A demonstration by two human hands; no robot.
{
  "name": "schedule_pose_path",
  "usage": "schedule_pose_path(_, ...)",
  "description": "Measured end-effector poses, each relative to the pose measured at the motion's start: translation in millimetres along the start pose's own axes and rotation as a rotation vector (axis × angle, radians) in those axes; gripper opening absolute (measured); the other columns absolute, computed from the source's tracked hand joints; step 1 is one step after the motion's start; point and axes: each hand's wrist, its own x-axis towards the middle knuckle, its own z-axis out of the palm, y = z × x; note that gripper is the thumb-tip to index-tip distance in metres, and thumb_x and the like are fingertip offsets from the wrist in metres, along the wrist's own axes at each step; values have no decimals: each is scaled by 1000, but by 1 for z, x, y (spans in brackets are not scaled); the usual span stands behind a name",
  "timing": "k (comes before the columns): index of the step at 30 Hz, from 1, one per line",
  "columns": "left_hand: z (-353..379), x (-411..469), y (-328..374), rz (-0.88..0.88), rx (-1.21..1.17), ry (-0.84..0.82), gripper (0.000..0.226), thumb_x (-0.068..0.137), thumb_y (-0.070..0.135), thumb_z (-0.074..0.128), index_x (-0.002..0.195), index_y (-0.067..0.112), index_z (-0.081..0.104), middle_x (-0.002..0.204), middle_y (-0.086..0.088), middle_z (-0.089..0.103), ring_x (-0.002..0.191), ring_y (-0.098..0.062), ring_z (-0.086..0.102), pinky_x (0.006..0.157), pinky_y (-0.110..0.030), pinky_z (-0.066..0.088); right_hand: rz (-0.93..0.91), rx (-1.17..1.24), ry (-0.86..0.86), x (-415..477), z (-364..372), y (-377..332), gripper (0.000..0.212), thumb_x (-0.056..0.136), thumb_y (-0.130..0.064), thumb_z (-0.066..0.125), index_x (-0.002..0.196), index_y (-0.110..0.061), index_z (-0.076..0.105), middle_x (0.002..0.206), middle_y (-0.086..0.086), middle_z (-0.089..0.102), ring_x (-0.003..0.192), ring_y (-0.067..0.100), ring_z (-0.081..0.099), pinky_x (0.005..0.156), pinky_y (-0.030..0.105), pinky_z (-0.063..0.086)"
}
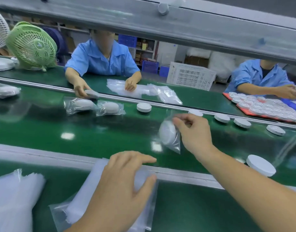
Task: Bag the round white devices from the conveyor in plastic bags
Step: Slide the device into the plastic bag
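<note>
Right hand (192, 131) pinches the top edge of a thin clear plastic bag (175, 146) between thumb and curled fingers. The bag hangs over the middle of the conveyor belt (93, 136), slightly motion-blurred. Inside it is one round white device (167, 133): a flat puck with a smooth matte shell, tilted on edge.

Left hand (125, 178) lies flat with fingers straight and thumb spread, resting on a stack of empty bags (83, 190). The stack is soft, translucent and rectangular, and sits on the near table (194, 206).

The belt is glossy green and mirrors the overhead lights, with grey metal rails on both long edges.

- Near right, just beside the right forearm: one loose puck (261, 164), lying flat.
- Along the far rail: more loose pucks (143, 107), spaced apart.
- Far left of centre: two bagged pucks (78, 105), side by side in crinkled film.

On the far table another person in a pale blue short-sleeved shirt (102, 59) has a hand on flat clear bags (143, 91). A green plastic grille fan (31, 46) stands far left. A white lattice crate (190, 75) sits behind. A red tray of clear domed shells (267, 109) is far right.
</note>
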Motion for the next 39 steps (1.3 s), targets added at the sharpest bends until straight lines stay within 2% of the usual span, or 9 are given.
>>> schedule_pose_path(4,-2,0,-8,256,377,-152,12,71,53,72,82,47,72,109,25,64,107,-14,63,90,-37,45,-33,-393,-79,70,27,25,23,102,-17,58,113,-24,77,109,-2,76,79,12,58,61,11,39)
schedule_pose_path(8,-5,4,-8,265,383,-260,11,68,57,69,66,47,73,99,29,68,97,-8,63,87,-36,42,114,-439,-316,75,42,42,34,109,-39,45,114,-19,71,86,7,70,61,21,56,50,27,40)
schedule_pose_path(12,-5,4,-9,172,351,-377,25,85,61,54,88,49,75,104,34,64,102,2,52,88,-30,41,85,-622,-221,54,-8,74,45,103,-58,41,108,-24,70,100,9,72,102,35,67,83,36,49)
schedule_pose_path(14,-3,1,-13,151,328,-378,34,90,65,44,107,50,69,120,33,58,112,4,41,93,-31,31,169,-909,-176,37,-52,94,57,95,-76,35,134,-42,58,138,4,63,133,31,53,108,47,38)
schedule_pose_path(17,-4,0,-13,188,353,-349,37,89,67,40,103,48,69,120,32,58,110,3,44,90,-33,33,318,-1102,-243,7,-119,129,75,87,-86,34,151,-47,36,165,4,32,152,31,28,118,55,27)
schedule_pose_path(24,-5,-4,-6,197,388,-304,21,81,56,58,71,43,71,93,40,61,90,8,57,76,-27,50,204,-843,-173,-37,-181,123,41,101,-31,61,141,-23,60,140,12,58,110,30,63,99,32,42)
schedule_pose_path(30,-1,-5,3,99,232,-238,34,85,62,45,86,47,75,97,47,59,100,14,53,91,-26,46,-148,-490,-127,-79,-137,73,24,99,-28,63,121,-32,72,113,-26,70,105,-16,60,90,-3,34)
schedule_pose_path(36,-4,-6,9,13,94,-216,15,86,53,63,83,46,75,101,48,58,105,14,54,94,-25,48,-46,-368,-178,-106,-105,71,24,102,-26,57,88,-36,74,94,-15,70,94,0,62,83,15,44)
schedule_pose_path(39,-4,-5,11,-5,50,-195,23,82,58,56,82,44,75,99,47,60,105,15,55,91,-20,49,-37,-185,-178,-116,-101,58,22,98,-23,64,86,-39,74,94,-21,70,91,0,63,72,9,42)
